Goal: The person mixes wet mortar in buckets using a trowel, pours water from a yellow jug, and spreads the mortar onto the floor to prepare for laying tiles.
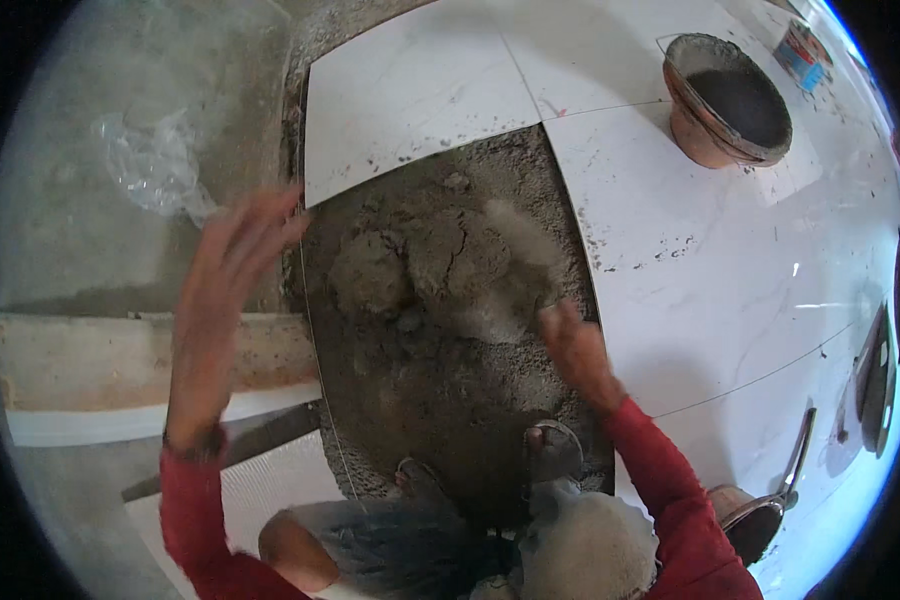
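Observation:
My left hand [228,290] is raised near the gap's left edge, blurred, with fingers stretched out and apart and nothing visible in it. My right hand [575,345] is closed on what looks like a trowel handle; the blade [515,300] is smeared by motion over the cement mortar. Lumpy grey mortar [420,260], cracked in its upper heap, fills the gap between white marble-patterned tiles [420,90]. A thin string line [322,395] runs along the gap's left side. My feet [545,455] are at the lower end of the mortar bed.
An orange bucket [690,130] stands upper right, a tin [800,55] beyond it. A crumpled plastic bag [150,165] lies on concrete at left, above a board [90,360] and another tile [260,480]. A long-handled tool [800,455] and a second container [730,505] are at lower right.

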A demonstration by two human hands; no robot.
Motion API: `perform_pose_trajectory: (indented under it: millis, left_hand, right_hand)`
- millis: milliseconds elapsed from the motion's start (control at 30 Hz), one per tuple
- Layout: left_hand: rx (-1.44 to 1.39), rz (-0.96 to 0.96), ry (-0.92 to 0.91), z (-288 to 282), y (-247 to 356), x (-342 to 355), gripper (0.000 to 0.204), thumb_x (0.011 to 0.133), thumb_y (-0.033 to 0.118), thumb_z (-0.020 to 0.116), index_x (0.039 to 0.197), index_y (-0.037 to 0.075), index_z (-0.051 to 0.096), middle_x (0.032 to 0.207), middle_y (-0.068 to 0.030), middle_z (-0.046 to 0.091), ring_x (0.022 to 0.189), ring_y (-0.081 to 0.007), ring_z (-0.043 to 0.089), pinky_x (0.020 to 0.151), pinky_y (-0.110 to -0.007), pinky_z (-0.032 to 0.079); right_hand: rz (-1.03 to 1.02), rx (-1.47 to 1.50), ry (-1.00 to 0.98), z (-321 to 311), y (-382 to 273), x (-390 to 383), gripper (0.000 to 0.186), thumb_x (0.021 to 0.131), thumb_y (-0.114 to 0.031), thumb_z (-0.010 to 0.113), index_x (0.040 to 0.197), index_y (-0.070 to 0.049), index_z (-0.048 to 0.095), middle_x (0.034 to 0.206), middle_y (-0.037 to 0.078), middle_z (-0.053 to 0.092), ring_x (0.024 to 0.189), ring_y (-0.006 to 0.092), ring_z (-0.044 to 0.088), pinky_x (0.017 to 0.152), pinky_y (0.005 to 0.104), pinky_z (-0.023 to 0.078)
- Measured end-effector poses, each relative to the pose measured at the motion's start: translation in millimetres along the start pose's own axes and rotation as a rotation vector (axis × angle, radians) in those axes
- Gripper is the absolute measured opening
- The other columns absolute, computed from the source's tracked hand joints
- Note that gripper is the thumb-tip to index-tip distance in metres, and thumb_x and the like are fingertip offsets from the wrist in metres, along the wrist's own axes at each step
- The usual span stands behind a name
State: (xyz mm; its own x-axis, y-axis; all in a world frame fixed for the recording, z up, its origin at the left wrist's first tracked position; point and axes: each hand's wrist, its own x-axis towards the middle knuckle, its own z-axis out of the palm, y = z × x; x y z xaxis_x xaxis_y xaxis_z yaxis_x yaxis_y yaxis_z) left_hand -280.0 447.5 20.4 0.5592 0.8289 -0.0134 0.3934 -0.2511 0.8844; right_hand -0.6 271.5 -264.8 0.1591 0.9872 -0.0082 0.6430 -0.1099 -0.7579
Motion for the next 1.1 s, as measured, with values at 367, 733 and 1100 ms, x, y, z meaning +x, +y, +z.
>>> perform_pose_trajectory:
  millis: [367,733,1100]
  left_hand:
    - [-0.115,-0.752,0.676,121.2,-117.1,-464.3,0.056,0.099,0.035,0.048,0.142,0.001,0.041,0.139,-0.0196,0.049,0.12,-0.0314,0.05,0.1,-0.045,0.037]
    - [0.002,-1.105,0.542,79.3,-16.6,-449.2,0.043,0.09,0.003,0.065,0.132,0.002,0.057,0.118,-0.0137,0.064,0.089,-0.0234,0.066,0.071,-0.036,0.054]
    - [0.522,-0.263,0.459,4.0,53.5,-275.1,0.047,0.096,0.032,0.061,0.13,0.001,0.054,0.117,-0.0177,0.066,0.107,-0.0312,0.063,0.088,-0.045,0.053]
  right_hand:
    - [0.24,0.404,-0.335,30.4,-32.1,25.2,0.043,0.102,-0.041,0.047,0.1,0.002,0.051,0.065,0.014,0.057,0.054,0.0327,0.058,0.056,0.0457,0.047]
    - [0.339,0.68,-0.273,-6.2,-73.5,1.4,0.043,0.101,-0.043,0.048,0.098,-0.001,0.056,0.069,0.002,0.052,0.058,0.011,0.051,0.053,0.0308,0.045]
    - [0.207,-0.326,0.194,5.2,-37.1,109.5,0.029,0.092,-0.021,0.054,0.11,0.001,0.049,0.078,0.028,0.065,0.072,0.043,0.066,0.062,0.0503,0.054]
